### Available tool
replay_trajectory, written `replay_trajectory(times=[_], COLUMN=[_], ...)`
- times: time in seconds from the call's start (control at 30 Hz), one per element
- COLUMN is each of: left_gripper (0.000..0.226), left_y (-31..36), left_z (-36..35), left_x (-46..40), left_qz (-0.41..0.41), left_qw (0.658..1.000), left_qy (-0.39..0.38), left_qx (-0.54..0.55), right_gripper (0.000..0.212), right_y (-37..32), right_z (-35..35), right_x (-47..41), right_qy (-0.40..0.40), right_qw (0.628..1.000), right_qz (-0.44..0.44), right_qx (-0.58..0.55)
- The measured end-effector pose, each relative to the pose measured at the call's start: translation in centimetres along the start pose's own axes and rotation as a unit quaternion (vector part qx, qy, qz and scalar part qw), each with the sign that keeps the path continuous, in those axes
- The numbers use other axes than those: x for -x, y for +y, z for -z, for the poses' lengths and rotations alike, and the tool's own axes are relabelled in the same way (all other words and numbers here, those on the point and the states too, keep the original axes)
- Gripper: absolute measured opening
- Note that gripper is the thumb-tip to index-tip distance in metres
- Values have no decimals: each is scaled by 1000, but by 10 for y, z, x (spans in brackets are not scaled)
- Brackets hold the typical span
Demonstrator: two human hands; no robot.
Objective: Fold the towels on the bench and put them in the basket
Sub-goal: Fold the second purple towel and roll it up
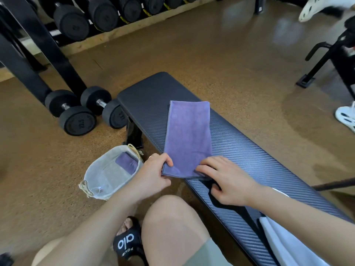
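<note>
Purple towel (pixel 188 135) lies on the dark ribbed surface (pixel 259 150), folded into a long strip running away from the person, its far end flat and squared off. The near end sits at the surface's near edge, w/ one corner overhanging slightly on the left.

Left hand (pixel 153 173) pinches that near-left corner, thumb on top of the cloth and fingers curled under it. Right hand (pixel 226 179) rests on the near-right corner w/ fingers stretched out and pressing the cloth flat against the surface; it grips nothing. Both hands sit close together at the towel's near end, one on each corner.

Basket (pixel 99 177), a pale fabric one w/ rope handles, stands on the floor (pixel 38 169) just left of the surface and beside the left forearm. Inside it lies a second purple towel (pixel 126 164), already folded small, against the far-right wall.

The person's bare knee (pixel 169 217) is in the foreground, w/ a black slide sandal (pixel 126 244) on the floor below it. White cloth (pixel 284 244) lies on the surface's near-right part, under the right forearm. Two black dumbbells (pixel 76 110) rest on the floor left of the surface's far end, w/ a rack of more dumbbells (pixel 92 14) behind them.
</note>
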State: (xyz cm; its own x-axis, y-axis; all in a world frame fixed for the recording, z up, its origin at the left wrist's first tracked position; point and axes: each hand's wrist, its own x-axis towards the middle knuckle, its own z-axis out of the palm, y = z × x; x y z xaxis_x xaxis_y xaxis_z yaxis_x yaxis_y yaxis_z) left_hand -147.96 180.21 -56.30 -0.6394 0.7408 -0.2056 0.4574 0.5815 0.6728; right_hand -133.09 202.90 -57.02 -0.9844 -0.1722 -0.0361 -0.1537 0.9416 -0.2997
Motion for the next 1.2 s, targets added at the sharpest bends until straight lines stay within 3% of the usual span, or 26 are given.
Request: replay_trajectory(times=[0.13, 0.27, 0.47, 0.67, 0.77, 0.87, 0.93, 1.1, 1.2], left_gripper=[39, 25, 15, 6, 16, 29, 28, 12, 9], left_y=[1, 0, -4, -5, -9, -13, -12, -12, -13], left_z=[-7, -5, 17, 34, 39, 41, 39, 37, 38], left_x=[-2, -2, -3, -1, -7, -14, -16, -16, -15], left_qz=[-32, -66, -162, -160, -151, -132, -130, -108, -105], left_qw=[996, 984, 964, 968, 967, 970, 973, 982, 984], left_qy=[26, 56, 28, 73, 87, 79, 74, 82, 78], left_qx=[-78, -154, -211, -182, -188, -187, -174, -131, -124], right_gripper=[51, 43, 53, 16, 28, 53, 55, 27, 10], right_y=[-3, -3, 5, 14, 19, 21, 19, 14, 11], right_z=[-4, -1, -2, -3, 2, 1, -3, -16, -16], right_x=[-3, -4, 0, -6, -6, -5, -7, -14, -18], right_qy=[23, 40, 56, 148, 154, 128, 134, 180, 196], right_qw=[1000, 999, 998, 975, 965, 983, 986, 980, 961], right_qz=[-9, -22, -27, -92, -117, -71, -49, -43, -99], right_qx=[-7, -20, -13, -137, -178, -111, -85, -70, -165])
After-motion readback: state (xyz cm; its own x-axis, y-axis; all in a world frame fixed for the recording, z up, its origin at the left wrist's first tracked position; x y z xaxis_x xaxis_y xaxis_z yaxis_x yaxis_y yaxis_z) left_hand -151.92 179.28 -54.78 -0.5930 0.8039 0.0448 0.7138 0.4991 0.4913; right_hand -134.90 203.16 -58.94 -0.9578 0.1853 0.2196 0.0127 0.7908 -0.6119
